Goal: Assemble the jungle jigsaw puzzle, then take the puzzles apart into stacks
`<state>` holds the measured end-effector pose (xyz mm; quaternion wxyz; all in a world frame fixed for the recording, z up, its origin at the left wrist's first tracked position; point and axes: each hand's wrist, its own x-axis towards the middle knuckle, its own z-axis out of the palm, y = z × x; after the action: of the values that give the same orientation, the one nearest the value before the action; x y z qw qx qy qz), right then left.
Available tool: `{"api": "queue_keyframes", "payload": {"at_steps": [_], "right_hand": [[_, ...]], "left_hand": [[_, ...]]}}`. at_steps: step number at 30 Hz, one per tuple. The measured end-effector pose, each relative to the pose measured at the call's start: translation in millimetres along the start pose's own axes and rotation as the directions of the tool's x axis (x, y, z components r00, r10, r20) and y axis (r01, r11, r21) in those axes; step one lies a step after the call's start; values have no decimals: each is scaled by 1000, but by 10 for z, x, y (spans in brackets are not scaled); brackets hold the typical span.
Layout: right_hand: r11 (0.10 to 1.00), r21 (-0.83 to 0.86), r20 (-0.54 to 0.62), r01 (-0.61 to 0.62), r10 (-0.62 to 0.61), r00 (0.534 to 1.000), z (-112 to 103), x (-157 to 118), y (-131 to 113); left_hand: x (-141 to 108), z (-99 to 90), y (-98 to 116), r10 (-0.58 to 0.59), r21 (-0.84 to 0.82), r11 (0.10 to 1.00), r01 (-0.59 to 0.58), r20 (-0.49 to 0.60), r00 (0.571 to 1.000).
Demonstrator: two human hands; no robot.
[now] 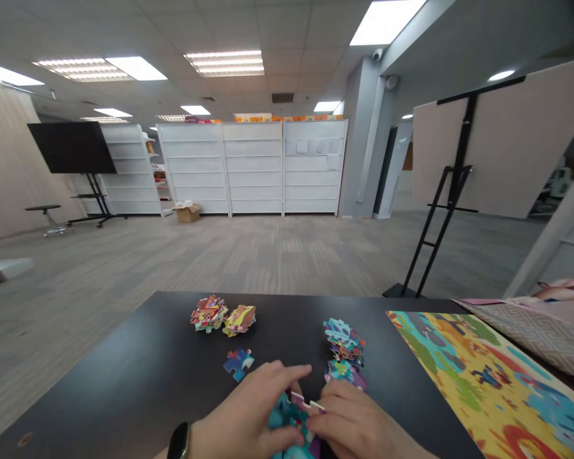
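The left hand point(242, 414) and right hand point(358, 424) grip teal puzzle pieces point(287, 421) with closed fingers at the near edge of the table point(124, 389), just below a loose piece point(238, 364) and a stacked pile point(344, 344).

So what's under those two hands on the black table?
Teal jigsaw pieces lie under the left hand and right hand. The hands cover most of them, so their full shapes and number cannot be seen.

A shop-like hall with white shelving units point(253, 167) and carpet-tile flooring point(220, 255).
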<state>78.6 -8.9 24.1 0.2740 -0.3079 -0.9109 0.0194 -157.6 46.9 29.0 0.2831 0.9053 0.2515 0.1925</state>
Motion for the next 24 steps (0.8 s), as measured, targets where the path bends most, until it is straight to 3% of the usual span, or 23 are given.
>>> {"api": "queue_keyframes", "payload": {"at_steps": [3,7,11,14,16,18,21,24], "right_hand": [[984,92,-119,-155,165,979,-61,-22,-9],[938,198,-257,-284,329,909,-136,-15,-10],[782,400,-163,-478,574,803,-197,16,-10],[727,416,-137,-547,644,752,-263,16,22],[776,303,-214,-553,621,754,-291,-3,81],[827,145,-266,-543,561,784,-296,-27,160],[845,-64,-255,-531,501,827,-285,-50,258],[846,-149,-258,-511,466,846,-306,-47,250]], "left_hand": [[26,-38,27,-45,18,999,44,24,999],[42,-60,69,-65,-2,998,65,21,998],[44,-65,55,-112,-42,993,112,14,994],[36,-77,31,-122,-26,992,122,9,993],[29,-91,24,-127,-12,992,127,0,992],[22,-109,22,-139,-5,990,139,-1,990],[14,-131,7,-150,-17,989,150,-2,989],[10,-124,-15,-122,-66,991,120,-33,992]]}}
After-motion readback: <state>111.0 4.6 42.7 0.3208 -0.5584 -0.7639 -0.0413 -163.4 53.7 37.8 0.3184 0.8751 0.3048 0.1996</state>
